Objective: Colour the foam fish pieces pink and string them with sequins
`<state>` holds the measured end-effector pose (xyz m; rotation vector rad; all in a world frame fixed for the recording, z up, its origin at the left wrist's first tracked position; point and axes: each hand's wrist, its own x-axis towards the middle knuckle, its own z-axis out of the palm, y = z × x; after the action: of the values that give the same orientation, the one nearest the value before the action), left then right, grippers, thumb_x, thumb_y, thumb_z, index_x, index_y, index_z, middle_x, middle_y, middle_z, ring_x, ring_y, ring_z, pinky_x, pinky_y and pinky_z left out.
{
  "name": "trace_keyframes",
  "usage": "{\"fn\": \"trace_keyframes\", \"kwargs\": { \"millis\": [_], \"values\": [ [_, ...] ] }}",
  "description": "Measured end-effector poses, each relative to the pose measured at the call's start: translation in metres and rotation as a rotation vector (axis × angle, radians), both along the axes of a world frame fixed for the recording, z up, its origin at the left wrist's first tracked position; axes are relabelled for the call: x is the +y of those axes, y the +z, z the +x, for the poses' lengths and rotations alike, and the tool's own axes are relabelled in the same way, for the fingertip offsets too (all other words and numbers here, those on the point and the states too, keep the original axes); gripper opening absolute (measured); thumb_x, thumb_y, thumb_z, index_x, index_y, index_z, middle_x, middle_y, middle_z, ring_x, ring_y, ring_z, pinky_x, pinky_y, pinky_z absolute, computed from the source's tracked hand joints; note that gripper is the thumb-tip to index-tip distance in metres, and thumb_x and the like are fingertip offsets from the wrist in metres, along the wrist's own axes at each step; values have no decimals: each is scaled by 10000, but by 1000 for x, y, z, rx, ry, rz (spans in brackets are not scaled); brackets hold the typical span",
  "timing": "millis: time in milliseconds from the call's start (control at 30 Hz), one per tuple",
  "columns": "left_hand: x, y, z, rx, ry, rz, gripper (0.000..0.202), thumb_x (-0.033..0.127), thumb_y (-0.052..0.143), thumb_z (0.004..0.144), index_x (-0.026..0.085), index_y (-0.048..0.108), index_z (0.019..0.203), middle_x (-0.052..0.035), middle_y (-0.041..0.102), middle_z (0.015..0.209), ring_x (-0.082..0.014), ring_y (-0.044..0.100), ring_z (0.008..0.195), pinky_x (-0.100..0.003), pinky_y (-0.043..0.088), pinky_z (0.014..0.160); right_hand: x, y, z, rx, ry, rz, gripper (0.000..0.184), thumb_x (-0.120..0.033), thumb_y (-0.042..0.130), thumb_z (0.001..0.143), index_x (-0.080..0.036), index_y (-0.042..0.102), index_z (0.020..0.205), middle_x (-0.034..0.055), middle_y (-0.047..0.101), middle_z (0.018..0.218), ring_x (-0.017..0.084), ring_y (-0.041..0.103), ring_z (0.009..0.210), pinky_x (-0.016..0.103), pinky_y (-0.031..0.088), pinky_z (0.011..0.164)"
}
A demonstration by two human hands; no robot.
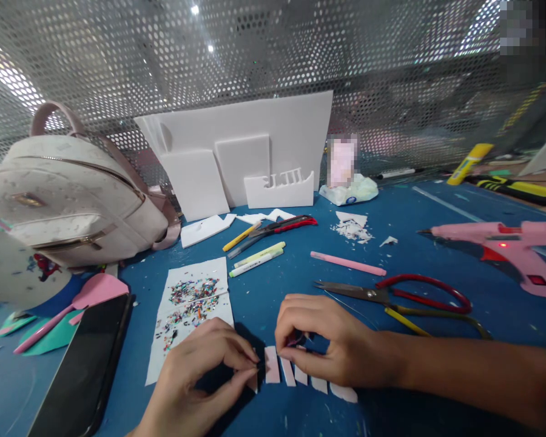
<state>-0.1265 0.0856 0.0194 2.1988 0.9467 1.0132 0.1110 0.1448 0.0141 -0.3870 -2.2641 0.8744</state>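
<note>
My left hand (200,370) and my right hand (327,346) are both pinched shut over a row of small white foam strips (295,371) lying on the blue table (264,291) near its front edge. The left fingertips press the leftmost strip. My right hand's fingers curl over the middle strips, and a small dark bit shows between them that I cannot name. Just left of my hands lies a white paper (191,309) strewn with coloured glitter bits.
Red-handled scissors (391,294), a pink stick (348,264) and a pink glue gun (500,246) lie to the right. A black phone (84,364) and a white backpack (68,194) are on the left. White foam boards (255,152), pens (257,255) and a red-handled cutter (282,227) stand behind.
</note>
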Motion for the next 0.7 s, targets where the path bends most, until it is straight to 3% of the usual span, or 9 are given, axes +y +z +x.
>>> {"fn": "trace_keyframes", "kwargs": {
  "millis": [233,467,700],
  "values": [
    [-3,4,1,-15,-39,0,219,-20,645,856,197,671,868,-8,723,823,-134,676,794,-248,530,733,0,2,0,13,-3,20,68,-139,585,902,-159,609,842,19,612,762,134,513,720,261,407,652],
    [-5,-3,-4,34,51,-12,268,61,685,875,230,593,1062,11,702,834,-128,678,765,-220,542,706,0,1,1,24,13,25,54,-144,589,908,-158,614,862,30,626,779,141,529,730,268,425,662],
    [-5,-6,-4,21,67,-10,302,82,715,864,236,592,1094,21,709,833,-129,686,761,-219,548,711,0,0,1,44,28,21,78,-164,576,920,-166,619,854,28,629,763,140,541,717,273,441,679]
  ]
}}
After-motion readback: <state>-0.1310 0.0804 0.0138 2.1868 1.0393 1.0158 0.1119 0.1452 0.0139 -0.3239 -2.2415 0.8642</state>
